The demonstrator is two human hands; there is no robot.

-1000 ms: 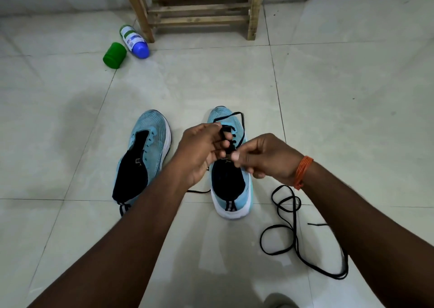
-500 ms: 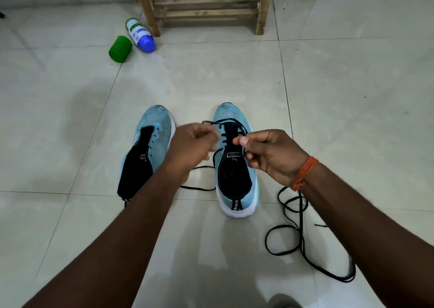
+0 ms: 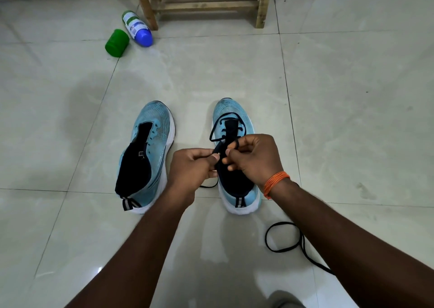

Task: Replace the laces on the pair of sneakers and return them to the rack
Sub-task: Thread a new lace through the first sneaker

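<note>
A: status?
B: left sneaker (image 3: 145, 157) sitting unlaced, eyelets bare. left hand (image 3: 190, 169) pinching the lace tip over the right sneaker (image 3: 234, 110); black lace (image 3: 214, 131) running through the far eyelets only. right hand (image 3: 256, 159) curling its fingers, pinching the same lace.
A: remaining?
B: finishing this one, lacing the other with the loose lace (image 3: 281, 223) lying near right, then racking both. rack (image 3: 262, 4) standing far.

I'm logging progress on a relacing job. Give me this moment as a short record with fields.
Part-laced sneaker: on the tiles, black lace through its front eyelets
Unlaced sneaker: to its left, no lace
Hands: left hand and right hand both pinch the black lace over the tongue
Spare lace: loose on the tiles, right of that sneaker
Rack: wooden, ahead; bottle and green cup lie beside its leg
</note>
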